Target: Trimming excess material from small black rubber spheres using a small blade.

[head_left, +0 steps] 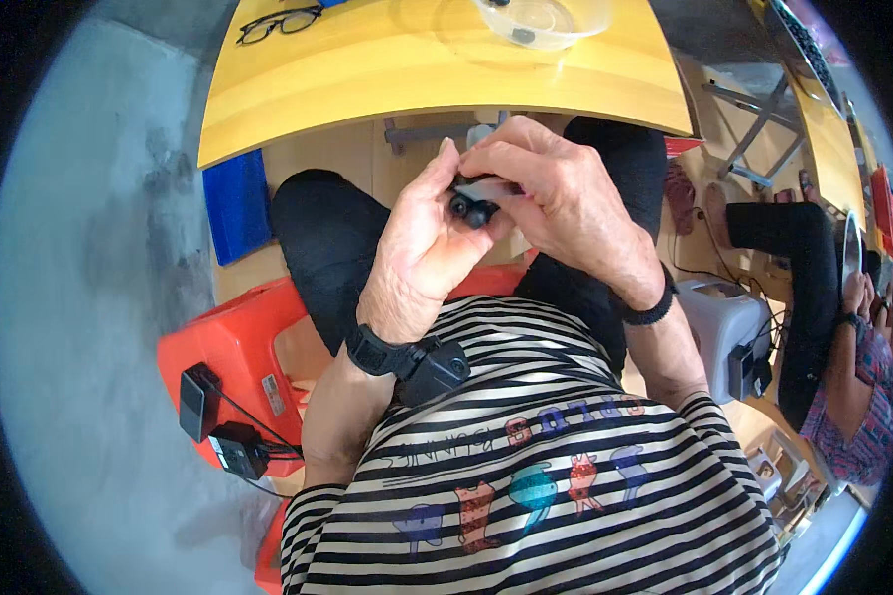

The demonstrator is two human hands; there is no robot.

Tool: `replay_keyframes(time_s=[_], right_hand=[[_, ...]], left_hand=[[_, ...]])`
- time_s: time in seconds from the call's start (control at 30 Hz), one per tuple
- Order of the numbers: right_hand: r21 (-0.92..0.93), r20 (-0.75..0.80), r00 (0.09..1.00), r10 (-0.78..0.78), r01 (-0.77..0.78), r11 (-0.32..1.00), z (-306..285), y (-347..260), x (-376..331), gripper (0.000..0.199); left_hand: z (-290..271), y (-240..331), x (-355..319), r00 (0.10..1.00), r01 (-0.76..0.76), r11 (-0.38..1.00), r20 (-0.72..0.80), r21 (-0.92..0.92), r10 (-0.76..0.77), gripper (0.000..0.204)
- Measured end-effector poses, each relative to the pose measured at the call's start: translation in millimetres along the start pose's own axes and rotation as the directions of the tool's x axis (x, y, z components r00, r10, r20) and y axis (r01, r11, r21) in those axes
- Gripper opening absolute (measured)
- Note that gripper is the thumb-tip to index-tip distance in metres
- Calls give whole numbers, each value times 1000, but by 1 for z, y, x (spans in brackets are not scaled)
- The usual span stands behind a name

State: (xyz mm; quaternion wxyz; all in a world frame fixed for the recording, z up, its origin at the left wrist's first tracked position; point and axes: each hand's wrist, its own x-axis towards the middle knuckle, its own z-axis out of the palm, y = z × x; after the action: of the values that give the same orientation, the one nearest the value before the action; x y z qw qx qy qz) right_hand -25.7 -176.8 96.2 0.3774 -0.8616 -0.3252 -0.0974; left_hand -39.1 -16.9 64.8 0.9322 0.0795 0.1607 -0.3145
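Note:
Above my lap, in front of the table edge, both my hands are close together. My left hand [417, 236] is cupped, palm up, with its fingers curled around small black rounded pieces [477, 212]; part of them is hidden by the fingers. My right hand [571, 188] pinches a thin, pale, translucent piece [488, 189] right over the black pieces. Whether the pale piece is joined to them I cannot tell. A small black camera-like device [433, 369] is strapped to my left wrist, and a black band [652, 299] circles the right one.
Ahead stands a yellow table [417, 89] bearing black-framed glasses [280, 24] and a clear plastic bowl [575, 35] with dark pieces inside. A red stool [230, 347] with black boxes and cables is at my left. Another person [843, 377] sits at the right beside a grey stool [714, 332].

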Motion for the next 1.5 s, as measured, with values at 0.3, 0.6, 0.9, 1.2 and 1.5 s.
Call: replay_keyframes(time_s=[0.3,0.6,0.9,1.2,1.5], right_hand=[[216,36,991,125,-130,968,18,50,16,9],[554,198,891,409,-446,703,28,61,17,12],[565,50,894,445,-393,725,25,37,9,11],[422,-13,875,484,-434,796,29,5,3,12],[286,-10,921,389,-371,884,25,-13,5,24]], left_hand=[[-19,9,27,1000,-28,994,-18,-102,26,28],[-18,8,28,982,-120,991,-139,56,127,27],[-23,4,19,987,66,998,-148,5,-64,24],[-27,8,1,998,30,998,58,58,-33,21],[-23,12,-5,988,-29,994,157,101,13,19]])
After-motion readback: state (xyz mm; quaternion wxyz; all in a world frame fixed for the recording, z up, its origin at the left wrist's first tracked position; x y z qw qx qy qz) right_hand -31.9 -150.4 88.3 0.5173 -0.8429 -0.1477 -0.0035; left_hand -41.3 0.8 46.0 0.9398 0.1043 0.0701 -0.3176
